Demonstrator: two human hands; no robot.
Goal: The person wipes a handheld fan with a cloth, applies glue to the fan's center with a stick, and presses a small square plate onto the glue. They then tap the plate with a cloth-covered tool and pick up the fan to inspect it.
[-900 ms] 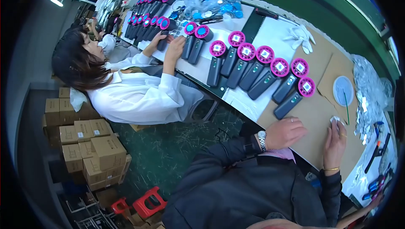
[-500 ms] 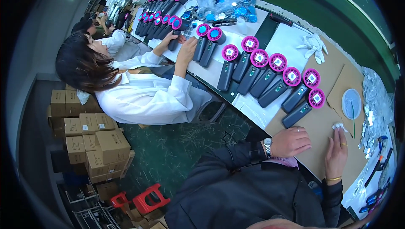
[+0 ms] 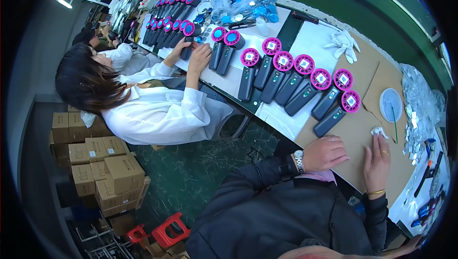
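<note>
"Did anything change on the desk?"
"Little. The pink-ringed devices lay put; the left hand was curled nearby, its grip untellable. By the dish, the right hand lay unclenched, fingertips on the white wad, more showing than moments before. Seemingly a lull."

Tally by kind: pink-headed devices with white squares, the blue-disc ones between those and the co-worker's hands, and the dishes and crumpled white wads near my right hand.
Devices with white squares: 7
Blue-disc devices in that gap: 2
Round dish: 1
Crumpled white wad at the right hand's fingers: 1
Total: 11
</note>
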